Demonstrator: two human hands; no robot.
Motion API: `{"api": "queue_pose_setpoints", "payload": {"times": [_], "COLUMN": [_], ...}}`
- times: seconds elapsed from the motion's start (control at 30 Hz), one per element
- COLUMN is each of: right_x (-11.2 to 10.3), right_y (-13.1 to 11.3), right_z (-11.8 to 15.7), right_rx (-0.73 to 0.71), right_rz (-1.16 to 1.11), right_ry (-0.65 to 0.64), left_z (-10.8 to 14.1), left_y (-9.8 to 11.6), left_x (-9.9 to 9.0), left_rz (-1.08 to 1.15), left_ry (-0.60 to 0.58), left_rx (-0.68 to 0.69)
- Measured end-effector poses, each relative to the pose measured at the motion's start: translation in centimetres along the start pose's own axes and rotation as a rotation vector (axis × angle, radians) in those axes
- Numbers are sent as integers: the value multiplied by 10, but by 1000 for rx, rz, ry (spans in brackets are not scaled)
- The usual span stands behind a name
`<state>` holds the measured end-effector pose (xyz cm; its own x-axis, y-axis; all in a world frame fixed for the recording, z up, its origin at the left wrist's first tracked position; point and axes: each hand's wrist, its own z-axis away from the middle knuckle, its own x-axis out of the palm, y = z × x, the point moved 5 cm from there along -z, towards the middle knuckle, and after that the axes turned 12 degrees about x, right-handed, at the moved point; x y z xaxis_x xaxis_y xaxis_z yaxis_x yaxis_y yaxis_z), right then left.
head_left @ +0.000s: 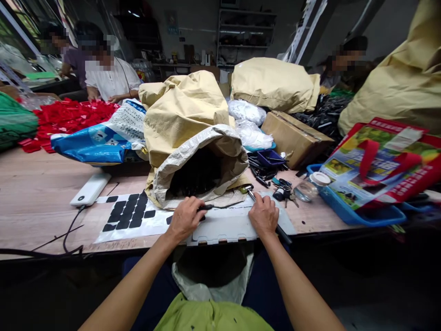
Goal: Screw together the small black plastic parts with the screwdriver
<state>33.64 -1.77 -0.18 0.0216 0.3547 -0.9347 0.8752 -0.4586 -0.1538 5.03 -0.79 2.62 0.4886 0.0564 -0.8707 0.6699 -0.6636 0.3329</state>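
My left hand [186,217] is closed with its fingertips on a small black piece [206,207], whose exact kind I cannot make out. It rests by the front of a white board [227,227]. My right hand [263,214] is wrapped round a hammer [284,235] with a metal shaft and a black grip; its head points away, toward the sack. Just beyond both hands, a tan sack [186,105] lies with its pale mouth facing me and dark pieces inside. Left of my left hand is a white sheet with black rounded stickers [129,211].
A white power bank [90,189] with a cable lies at left, near red pieces [72,119]. At right are keys [292,197], a clear jar [308,188], a blue tray [365,216] and a cardboard box [296,138]. An open bag [213,276] hangs below the table edge. People sit across.
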Motion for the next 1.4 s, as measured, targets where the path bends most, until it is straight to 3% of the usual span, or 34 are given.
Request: {"api": "queue_pose_setpoints", "payload": {"times": [0.1,0.2,0.43,0.57,0.7,0.8,0.97,1.23,1.4], "right_x": [0,1,-11,-39,-56,-62,-63,-60,-55], "right_y": [0,0,8,5,-25,-46,-61,-47,-39], "right_z": [1,1,-6,22,69,95,112,109,104], "right_rx": [-2,2,52,46,-144,-246,-335,-270,-255], "right_rz": [-3,-4,-144,-511,-797,-801,-654,-595,-597], "right_ry": [8,17,-124,-136,-329,-368,-292,-237,-302], "left_z": [6,7,6,3,2,3,3,3,2], "left_y": [14,11,-5,-5,-5,-6,-6,-3,-1], "left_x": [19,34,41,41,42,42,44,40,38], "left_rz": [120,186,315,323,325,334,307,316,304], "left_ry": [-82,-41,-23,-33,-24,-8,-19,2,-6], "left_rx": [44,-6,-65,-128,-163,-168,-145,-160,-159]}}
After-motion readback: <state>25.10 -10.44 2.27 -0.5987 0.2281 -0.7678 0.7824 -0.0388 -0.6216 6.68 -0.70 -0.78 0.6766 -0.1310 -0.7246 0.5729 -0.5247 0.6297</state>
